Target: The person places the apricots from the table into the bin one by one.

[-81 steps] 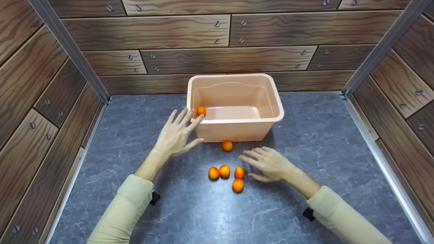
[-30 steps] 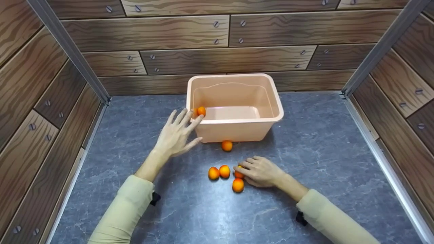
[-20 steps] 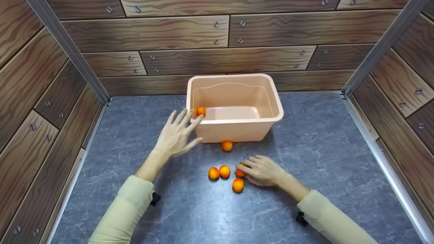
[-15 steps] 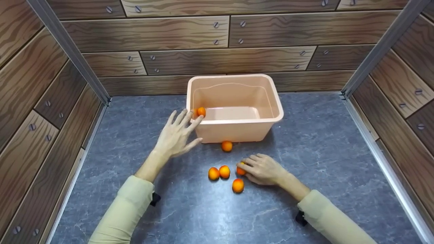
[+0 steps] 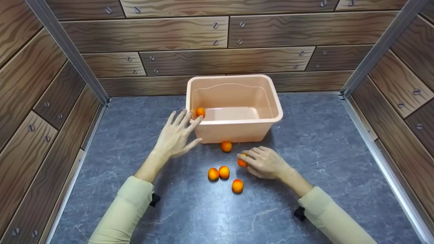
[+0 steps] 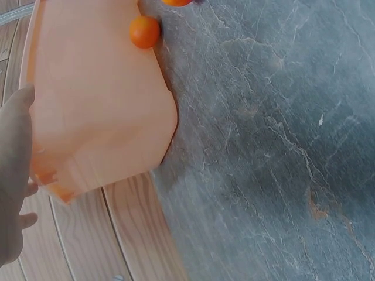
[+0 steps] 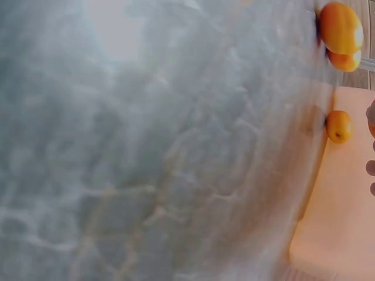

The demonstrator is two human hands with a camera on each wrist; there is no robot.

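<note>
Fruit (image 5: 241, 161), small and orange, is pinched by my right hand (image 5: 266, 163) in front of the peach bin (image 5: 237, 131); my left hand (image 5: 173, 136), fingers apart, is at the bin's near left corner.

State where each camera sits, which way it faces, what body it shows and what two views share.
Head: on the head, facing forward and down at the rectangular peach plastic bin; shows left grip, right grip, pale fabric sleeves.
Left wrist: on that wrist, facing the bin's outer wall and grey marbled surface; left grip partly shows.
Right wrist: on that wrist, facing mostly surface, bin at right; only fingertips show.
Both wrist views share the bin and the round orange fruit beside its base.
</note>
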